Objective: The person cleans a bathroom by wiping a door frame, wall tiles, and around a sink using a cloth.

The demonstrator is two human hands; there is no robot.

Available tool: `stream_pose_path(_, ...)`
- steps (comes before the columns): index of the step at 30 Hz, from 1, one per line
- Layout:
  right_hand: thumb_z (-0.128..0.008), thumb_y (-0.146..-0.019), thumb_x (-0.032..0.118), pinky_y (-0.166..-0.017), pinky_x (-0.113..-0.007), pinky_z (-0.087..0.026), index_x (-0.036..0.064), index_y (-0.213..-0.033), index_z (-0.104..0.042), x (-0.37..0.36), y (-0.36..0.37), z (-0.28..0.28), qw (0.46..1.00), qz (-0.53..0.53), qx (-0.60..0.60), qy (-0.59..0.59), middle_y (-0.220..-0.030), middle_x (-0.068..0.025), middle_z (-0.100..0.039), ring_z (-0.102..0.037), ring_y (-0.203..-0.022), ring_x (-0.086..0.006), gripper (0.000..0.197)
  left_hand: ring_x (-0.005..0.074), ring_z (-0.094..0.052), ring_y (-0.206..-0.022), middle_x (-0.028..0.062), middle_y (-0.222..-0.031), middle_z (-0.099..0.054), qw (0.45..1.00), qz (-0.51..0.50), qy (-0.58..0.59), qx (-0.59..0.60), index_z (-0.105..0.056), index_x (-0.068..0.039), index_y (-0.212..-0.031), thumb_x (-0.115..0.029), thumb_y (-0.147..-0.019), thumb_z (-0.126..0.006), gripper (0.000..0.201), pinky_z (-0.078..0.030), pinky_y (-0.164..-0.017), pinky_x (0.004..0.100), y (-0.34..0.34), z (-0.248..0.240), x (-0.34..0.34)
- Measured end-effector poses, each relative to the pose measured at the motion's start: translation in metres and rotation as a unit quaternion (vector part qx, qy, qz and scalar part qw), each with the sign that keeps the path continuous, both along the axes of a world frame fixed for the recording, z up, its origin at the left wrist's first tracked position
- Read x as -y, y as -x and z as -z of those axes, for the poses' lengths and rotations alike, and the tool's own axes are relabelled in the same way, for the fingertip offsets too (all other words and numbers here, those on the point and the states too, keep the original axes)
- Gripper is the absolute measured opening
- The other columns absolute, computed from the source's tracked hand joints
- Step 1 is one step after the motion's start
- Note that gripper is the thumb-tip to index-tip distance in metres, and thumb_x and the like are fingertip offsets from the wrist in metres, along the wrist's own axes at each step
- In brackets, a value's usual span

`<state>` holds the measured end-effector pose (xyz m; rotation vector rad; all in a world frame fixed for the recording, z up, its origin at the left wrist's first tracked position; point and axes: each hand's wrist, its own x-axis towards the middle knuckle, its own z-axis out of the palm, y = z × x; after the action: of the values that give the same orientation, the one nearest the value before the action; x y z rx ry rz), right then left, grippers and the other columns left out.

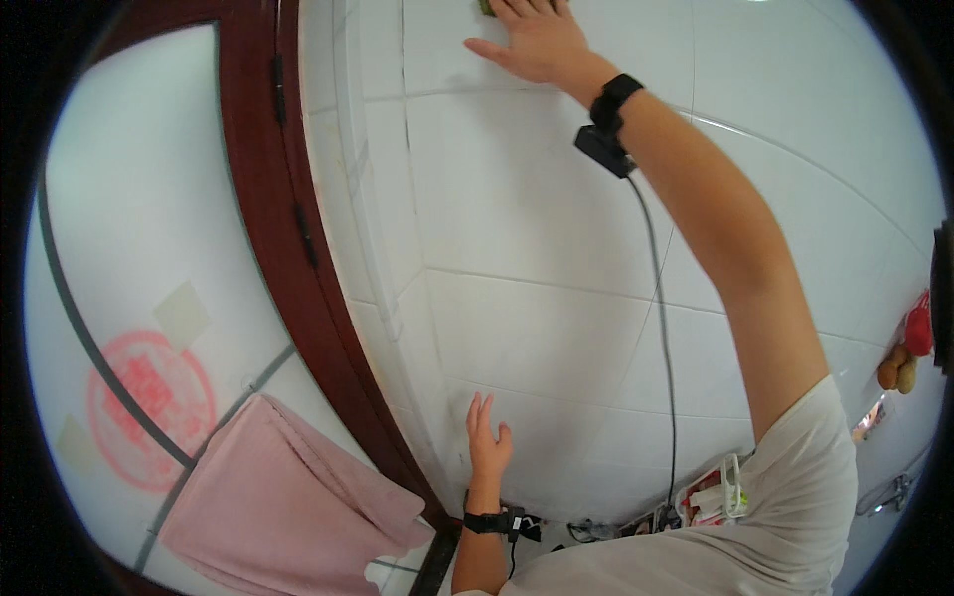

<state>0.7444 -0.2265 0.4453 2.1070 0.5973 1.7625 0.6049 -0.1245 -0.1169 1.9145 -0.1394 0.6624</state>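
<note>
My right hand [538,42] is stretched up to the white tiled wall [537,189], at the top edge of the head view. Its fingers lie over a green scrubbing sponge [487,7] and press it to the tiles; most of the sponge and the fingertips are cut off or hidden. Low in the middle, my left hand [487,447] is raised with fingers and thumb apart and holds nothing. It is nearest to the wall's lower corner beside the door frame. Each wrist wears a black strap with a small device [603,149] and a cable.
At left stands a door with a dark red frame [260,129] and frosted panel; a pink towel [288,497] hangs on it. A white basket [733,485] of small items sits low beside my right sleeve. Red and brown items [899,370] hang at far right, above a metal tap [899,492].
</note>
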Motion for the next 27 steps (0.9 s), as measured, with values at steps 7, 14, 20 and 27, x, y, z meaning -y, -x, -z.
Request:
stream_pose_path(7, -0.048, -0.096, 0.056, -0.124, -0.054, -0.005, 0.0123, -0.150, -0.043, -0.078, -0.005, 0.310, 0.921, 0.071, -0.290, 0.252, -0.156, -0.0065, -0.041, -0.020, -0.151, -0.0303, 0.069, 0.0337, -0.046, -0.136, 0.0193, -0.149, -0.047, 0.994, -0.020, 0.105, -0.034, -0.050, -0.005, -0.142, 0.002, -0.091, -0.055, 0.052, -0.036, -0.112, 0.0418, -0.006, 0.108, -0.020)
stream_pose_path(14, -0.041, -0.102, 0.039, -0.124, -0.050, 0.001, 0.0113, -0.153, -0.039, 0.094, 0.065, 0.687, 0.710, 0.130, -0.409, 0.559, -0.162, -0.0056, -0.030, -0.011, -0.153, -0.0259, 0.058, 0.0315, -0.050, -0.133, 0.0173, -0.144, -0.053, 0.973, -0.019, 0.165, -0.157, -0.050, -0.006, -0.143, 0.001, -0.093, -0.052, 0.050, -0.037, -0.110, 0.0385, 0.016, 0.136, -0.023)
stream_pose_path(20, -0.049, -0.100, 0.034, -0.124, -0.047, -0.013, 0.0052, -0.149, -0.042, 0.181, 0.082, 0.641, 0.806, 0.079, -0.409, 0.422, -0.156, -0.0145, -0.037, -0.031, -0.144, -0.0333, 0.057, 0.0313, -0.044, -0.137, 0.0173, -0.150, -0.046, 0.981, 0.018, 0.155, -0.113, -0.048, -0.004, -0.144, 0.004, -0.092, -0.052, 0.053, -0.037, -0.111, 0.0414, -0.010, 0.110, -0.012)
stream_pose_path(27, -0.067, -0.088, 0.040, -0.110, -0.063, -0.027, 0.0044, -0.122, -0.058, 0.242, 0.086, 0.276, 0.998, 0.021, -0.042, -0.048, -0.124, -0.0215, -0.057, -0.046, -0.121, -0.0444, 0.050, 0.0393, -0.030, -0.145, 0.0209, -0.160, -0.029, 0.994, -0.002, -0.019, 0.112, -0.044, -0.005, -0.148, 0.003, -0.091, -0.050, 0.058, -0.027, -0.117, 0.0479, -0.054, -0.025, 0.045)
